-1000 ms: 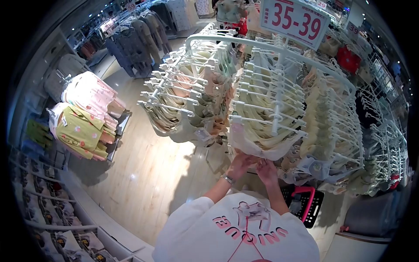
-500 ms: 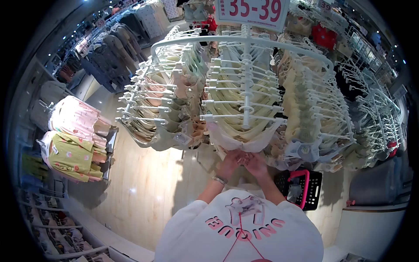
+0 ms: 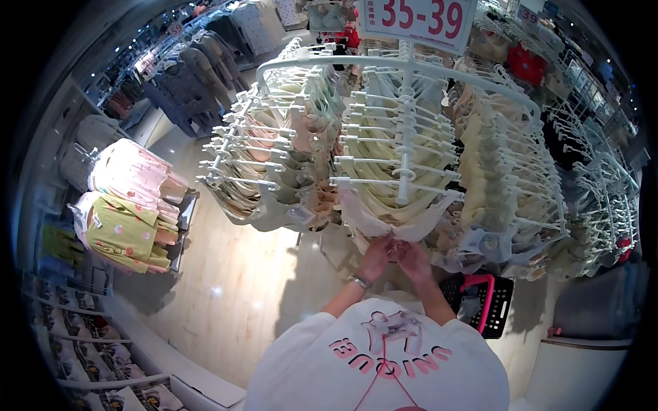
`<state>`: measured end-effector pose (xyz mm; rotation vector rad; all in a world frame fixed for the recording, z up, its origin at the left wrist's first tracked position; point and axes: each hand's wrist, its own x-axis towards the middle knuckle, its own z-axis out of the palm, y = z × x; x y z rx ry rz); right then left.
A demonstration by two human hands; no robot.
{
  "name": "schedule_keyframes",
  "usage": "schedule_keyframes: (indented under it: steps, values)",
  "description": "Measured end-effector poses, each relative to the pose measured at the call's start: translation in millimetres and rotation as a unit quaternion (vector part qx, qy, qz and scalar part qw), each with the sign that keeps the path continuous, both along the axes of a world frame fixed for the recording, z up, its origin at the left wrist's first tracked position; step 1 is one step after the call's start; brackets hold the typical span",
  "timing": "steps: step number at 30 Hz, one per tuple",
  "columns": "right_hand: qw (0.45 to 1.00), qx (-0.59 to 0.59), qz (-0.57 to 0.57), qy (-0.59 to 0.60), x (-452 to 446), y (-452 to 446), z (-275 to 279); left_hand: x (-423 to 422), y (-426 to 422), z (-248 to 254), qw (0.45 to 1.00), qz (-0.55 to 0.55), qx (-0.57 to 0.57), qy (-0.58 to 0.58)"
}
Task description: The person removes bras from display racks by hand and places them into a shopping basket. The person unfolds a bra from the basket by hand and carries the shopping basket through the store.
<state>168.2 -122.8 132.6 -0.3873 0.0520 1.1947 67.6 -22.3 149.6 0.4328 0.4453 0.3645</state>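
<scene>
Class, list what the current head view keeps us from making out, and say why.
All in the head view:
- Fingertips of the left hand and right hand: small, blurred, overlapping the garment behind.
- Large price sign: top cut off by the picture's edge; small print too small.
- Grey item in the basket: too small and dim to identify.

Fisheye-bent edges fall black; spotlights glare on the floor.
</scene>
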Motion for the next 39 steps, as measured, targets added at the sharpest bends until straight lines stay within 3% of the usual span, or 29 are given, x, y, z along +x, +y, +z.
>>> schedule_keyframes:
  steps: [8, 11, 14, 17, 20, 26, 34, 39]
  values:
    - [0.997, 0.004, -0.05, 0.057, 21.4, -15.6, 3.3, -5.8, 5.8, 15.7, 0.999, 0.025, 0.005, 0.041]
    - [0.996, 0.023, -0.049, 0.071, 19.1, -13.6, 8.8, -10.9, 15.0, -10.1, 0.998, 0.052, 0.006, -0.038]
    - [0.995, 0.052, -0.038, 0.078, 19.0, -14.5, 1.6, -13.6, 24.3, -21.4, 0.997, 0.07, -0.02, -0.028]
    - [0.995, 0.046, -0.04, 0.085, 17.9, -14.0, 0.0, -12.5, 25.5, 1.8, 0.988, 0.099, -0.111, -0.045]
    - [0.994, 0.041, -0.04, 0.092, 14.1, -14.6, 2.8, -13.4, 27.5, -0.6, 0.982, 0.069, -0.127, -0.118]
    - [0.993, 0.023, -0.088, 0.081, 12.1, -3.3, 3.8, -14.7, 26.1, 24.9, 0.992, 0.045, -0.075, -0.087]
    - [0.988, -0.051, -0.128, 0.066, -3.6, 17.7, 36.8, -19.6, 35.7, 12.0, 0.996, 0.075, 0.043, 0.003]
    - [0.977, -0.12, -0.168, 0.047, -3.9, 23.2, 44.3, -21.2, 35.7, 4.7, 0.997, 0.064, 0.049, -0.019]
